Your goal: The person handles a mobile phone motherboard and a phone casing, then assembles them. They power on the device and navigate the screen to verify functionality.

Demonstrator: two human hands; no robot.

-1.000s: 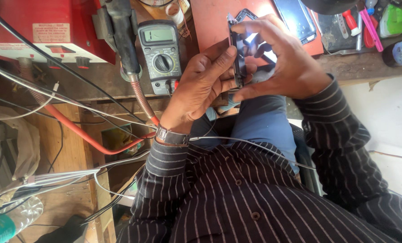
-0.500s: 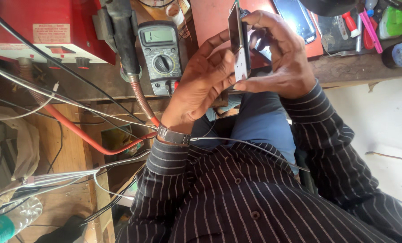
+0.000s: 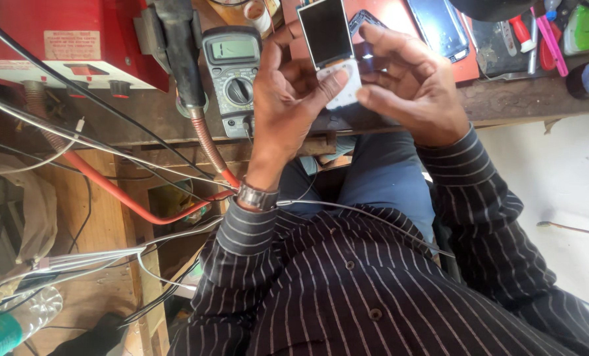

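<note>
I see both hands pinching the small phone [image 3: 331, 49]: left hand [image 3: 288, 99], right hand [image 3: 410, 89]. Its dark screen faces me, long axis pointing away.

A dark button-up shirt [image 3: 373, 290] with thin white vertical pinstripes is worn, filling the frame from six o'clock up toward the centre. Small dark buttons are seen down its front. Long sleeves are buttoned to the wrists. A silver metal wristwatch [image 3: 257, 196] is worn on the left wrist, at about nine o'clock from centre. Blue trousers [image 3: 380, 178] are seen beneath the arms.
</note>
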